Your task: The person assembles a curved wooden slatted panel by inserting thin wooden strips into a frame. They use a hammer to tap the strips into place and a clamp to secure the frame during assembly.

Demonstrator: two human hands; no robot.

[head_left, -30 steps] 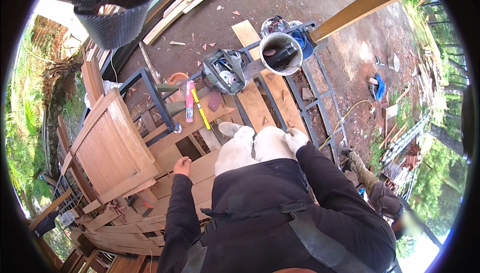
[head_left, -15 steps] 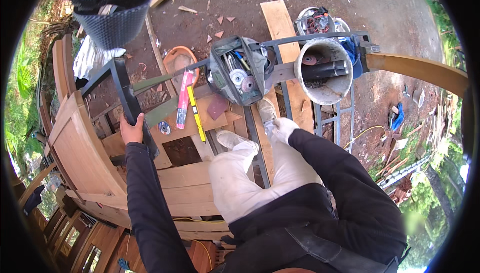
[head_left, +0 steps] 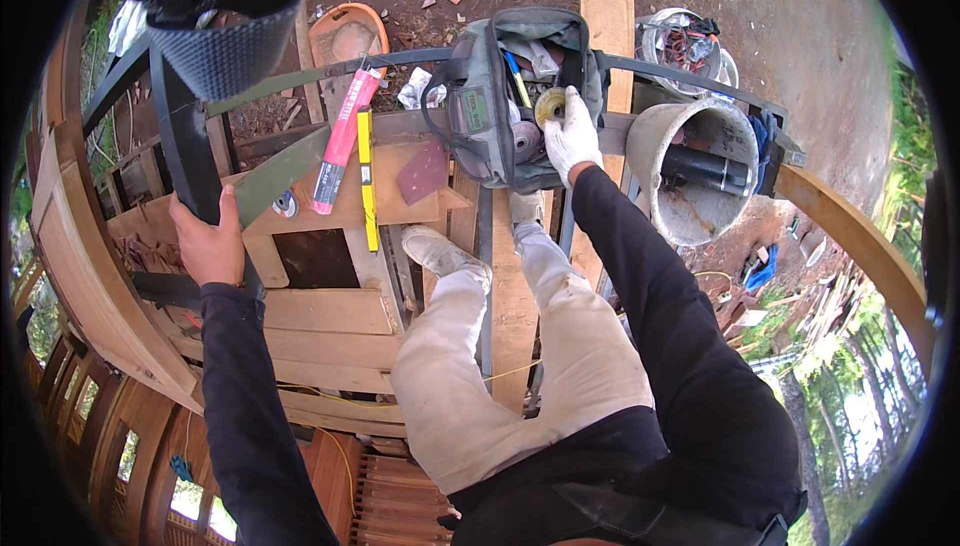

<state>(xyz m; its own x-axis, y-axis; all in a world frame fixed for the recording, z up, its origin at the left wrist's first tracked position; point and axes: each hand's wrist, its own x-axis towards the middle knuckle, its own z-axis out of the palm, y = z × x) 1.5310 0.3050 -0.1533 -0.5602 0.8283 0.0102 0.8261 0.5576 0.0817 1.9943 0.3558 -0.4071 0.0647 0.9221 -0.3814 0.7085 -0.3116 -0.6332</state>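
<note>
My bare left hand [head_left: 212, 238] is wrapped round a dark metal tube [head_left: 185, 136] of a frame, at the left. In a white glove, my right hand [head_left: 573, 138] reaches into the open grey-green tool bag [head_left: 478, 114]. Its fingers pinch the edge of a round yellowish disc [head_left: 549, 106]. Another abrasive disc [head_left: 525, 142] lies beside it in the bag, and a blue and yellow pen-like tool [head_left: 516, 79] stands near. Left of the bag are a long pink box [head_left: 347, 136] and a yellow spirit level [head_left: 367, 181], both lying across the boards.
A grey-white bucket [head_left: 650, 161] with dark tubes inside leans right of the bag. Another bucket [head_left: 655, 46] holds cables and tools behind it. An orange basin [head_left: 377, 26] lies at the back. A curved wooden panel [head_left: 100, 266] stands at the left. My feet are among planks.
My right hand has moved up from beside my lower leg into the tool bag and taken hold of the yellowish disc. The left hand keeps its grip on the tube. The whole view has shifted.
</note>
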